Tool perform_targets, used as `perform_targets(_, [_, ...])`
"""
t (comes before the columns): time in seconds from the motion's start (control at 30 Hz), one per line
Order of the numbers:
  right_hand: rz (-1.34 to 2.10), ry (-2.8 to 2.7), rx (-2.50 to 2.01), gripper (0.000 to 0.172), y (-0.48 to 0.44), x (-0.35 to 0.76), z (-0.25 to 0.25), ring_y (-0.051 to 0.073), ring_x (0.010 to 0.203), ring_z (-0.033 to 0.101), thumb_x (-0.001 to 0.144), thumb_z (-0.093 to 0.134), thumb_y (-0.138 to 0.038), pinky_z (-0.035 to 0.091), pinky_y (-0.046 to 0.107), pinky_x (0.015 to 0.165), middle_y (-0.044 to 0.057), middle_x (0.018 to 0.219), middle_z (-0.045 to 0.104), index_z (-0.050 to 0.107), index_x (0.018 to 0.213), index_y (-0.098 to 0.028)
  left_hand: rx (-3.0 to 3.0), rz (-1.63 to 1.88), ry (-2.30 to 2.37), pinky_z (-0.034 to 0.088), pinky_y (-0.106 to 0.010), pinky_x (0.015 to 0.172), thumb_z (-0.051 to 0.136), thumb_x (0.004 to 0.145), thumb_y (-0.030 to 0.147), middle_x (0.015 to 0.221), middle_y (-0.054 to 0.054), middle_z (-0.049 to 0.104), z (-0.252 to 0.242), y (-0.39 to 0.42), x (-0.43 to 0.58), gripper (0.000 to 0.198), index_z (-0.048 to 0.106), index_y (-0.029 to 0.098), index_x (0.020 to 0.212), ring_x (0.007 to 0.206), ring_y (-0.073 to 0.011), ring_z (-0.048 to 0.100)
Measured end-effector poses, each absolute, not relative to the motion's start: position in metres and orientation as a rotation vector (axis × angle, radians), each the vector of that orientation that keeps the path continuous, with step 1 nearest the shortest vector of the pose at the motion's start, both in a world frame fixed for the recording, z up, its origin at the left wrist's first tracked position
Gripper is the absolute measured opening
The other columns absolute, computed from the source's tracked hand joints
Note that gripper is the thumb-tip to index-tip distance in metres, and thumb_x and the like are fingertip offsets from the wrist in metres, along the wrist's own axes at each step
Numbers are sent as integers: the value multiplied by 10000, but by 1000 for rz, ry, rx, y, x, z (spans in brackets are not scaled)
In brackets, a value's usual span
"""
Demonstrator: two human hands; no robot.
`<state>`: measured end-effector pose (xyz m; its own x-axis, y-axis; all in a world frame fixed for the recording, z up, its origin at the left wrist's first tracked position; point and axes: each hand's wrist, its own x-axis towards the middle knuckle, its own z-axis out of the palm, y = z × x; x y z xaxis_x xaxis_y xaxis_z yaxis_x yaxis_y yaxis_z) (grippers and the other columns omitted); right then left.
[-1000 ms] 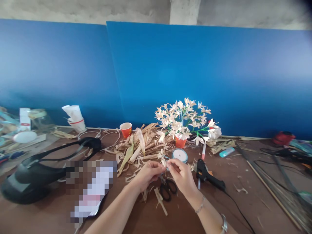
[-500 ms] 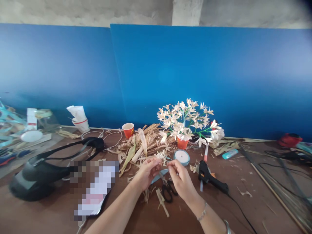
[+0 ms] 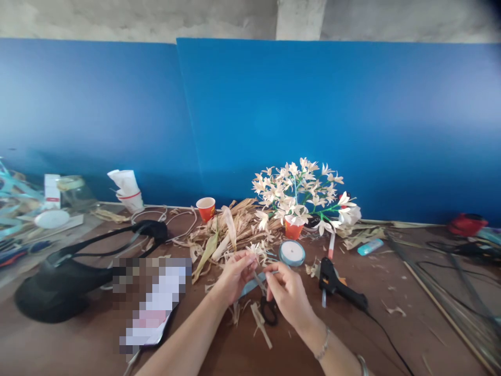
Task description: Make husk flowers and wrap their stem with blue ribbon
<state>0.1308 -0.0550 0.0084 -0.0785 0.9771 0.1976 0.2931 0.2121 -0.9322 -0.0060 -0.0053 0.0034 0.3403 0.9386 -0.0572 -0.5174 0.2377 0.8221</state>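
At lower centre, the left hand (image 3: 235,278) pinches a pale flower (image 3: 259,249) from below, likely keeping it uncrushed; the right hand (image 3: 288,288) curls, contents unclear.

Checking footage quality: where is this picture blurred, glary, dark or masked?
Head view, left edge: ribbons look smeared; head view, sides: pale sheen on the blue panels; head view, top right: dark corner; head view, lower left: phone pixelated; head view, centre: flowers fairly crisp, left hand and right hand clear, grip detail not.

Brown table (image 3: 235,360) — dried husks (image 3: 245,216), glue gun (image 3: 332,282)
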Motion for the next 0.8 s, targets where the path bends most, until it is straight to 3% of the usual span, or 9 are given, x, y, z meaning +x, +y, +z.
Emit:
perform_targets(0.33, [944,-1571,-1225,197,-56,130,11,108,419,487,824,435,-320,351,193,433,-28,464,538,543,841,-157,845,1094,641,307,-145,466,676,657,312,550,49,446,2,-6,-5,239,533,130,598,477,-31,380])
perform_targets(0.8, [965,-1557,-1225,204,-56,130,11,110,416,494,818,429,-314,356,192,427,-25,461,548,549,843,-151,854,1117,677,284,-139,435,676,653,306,542,48,430,1,-6,-4,219,555,128,614,462,-30,356])
